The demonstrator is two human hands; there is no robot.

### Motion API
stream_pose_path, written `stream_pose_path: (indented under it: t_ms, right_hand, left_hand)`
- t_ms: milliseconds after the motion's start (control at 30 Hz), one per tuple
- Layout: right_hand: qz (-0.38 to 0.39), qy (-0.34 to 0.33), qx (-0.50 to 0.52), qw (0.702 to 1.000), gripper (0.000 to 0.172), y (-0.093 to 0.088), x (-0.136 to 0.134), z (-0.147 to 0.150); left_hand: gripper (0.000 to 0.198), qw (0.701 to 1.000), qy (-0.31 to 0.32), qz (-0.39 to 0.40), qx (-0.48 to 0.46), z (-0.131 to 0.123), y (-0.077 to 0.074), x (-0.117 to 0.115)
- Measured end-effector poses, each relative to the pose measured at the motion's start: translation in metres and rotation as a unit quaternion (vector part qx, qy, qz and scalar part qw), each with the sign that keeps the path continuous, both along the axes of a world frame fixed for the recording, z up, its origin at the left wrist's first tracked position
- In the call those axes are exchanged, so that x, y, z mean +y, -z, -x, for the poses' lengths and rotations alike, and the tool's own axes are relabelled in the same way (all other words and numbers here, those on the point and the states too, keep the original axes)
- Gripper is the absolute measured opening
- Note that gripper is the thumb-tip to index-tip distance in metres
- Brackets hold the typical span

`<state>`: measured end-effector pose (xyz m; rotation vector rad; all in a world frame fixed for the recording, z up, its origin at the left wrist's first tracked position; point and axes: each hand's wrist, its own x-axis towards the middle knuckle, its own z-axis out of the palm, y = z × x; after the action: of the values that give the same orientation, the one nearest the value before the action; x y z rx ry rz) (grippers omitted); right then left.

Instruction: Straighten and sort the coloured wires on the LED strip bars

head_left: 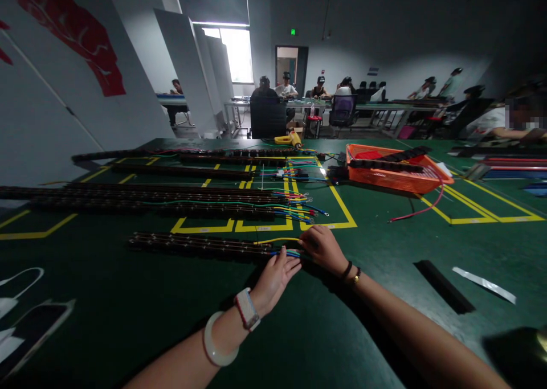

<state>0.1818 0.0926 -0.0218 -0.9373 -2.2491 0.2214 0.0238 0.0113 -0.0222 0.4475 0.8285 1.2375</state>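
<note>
A long black cable chain (200,245) lies across the green table (376,252) in front of me, with yellow, blue and other coloured wires (277,242) coming out of its right end. My left hand (276,278) rests at that end, fingers stretched toward the wires and touching them. My right hand (322,246) lies curled over the same end, fingers pressed down on the wires and the chain tip. A watch and a pale bangle sit on my left wrist, dark bracelets on my right.
Several more black cable chains with coloured wires (171,198) lie farther back inside yellow floor-tape markings. An orange basket (397,170) holds chain pieces at the right, a red wire beside it. A black strip (444,286) and white strip (482,283) lie right. People sit at distant tables.
</note>
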Motion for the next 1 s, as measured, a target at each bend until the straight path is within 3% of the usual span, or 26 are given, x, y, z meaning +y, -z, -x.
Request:
stream_pose_path:
  t_ms: [300, 533, 767, 1000]
  right_hand:
    - [0.012, 0.039, -0.051, 0.998, 0.007, 0.015, 0.027, 0.003]
    - [0.039, 0.019, -0.026, 0.999, 0.009, 0.010, 0.020, -0.003]
    - [0.118, -0.082, -0.066, 0.987, 0.025, 0.004, 0.014, -0.014]
    - [0.151, -0.127, -0.101, 0.975, 0.030, 0.005, 0.021, -0.013]
  left_hand:
    - [0.018, 1.000, 0.011, -0.005, -0.017, 0.001, -0.004, -0.001]
    - [0.017, 0.999, 0.014, 0.002, -0.030, 0.001, -0.001, 0.001]
    - [0.017, 1.000, 0.012, -0.007, -0.024, 0.001, 0.000, 0.001]
    - [0.014, 1.000, 0.012, -0.011, -0.008, 0.000, -0.001, 0.000]
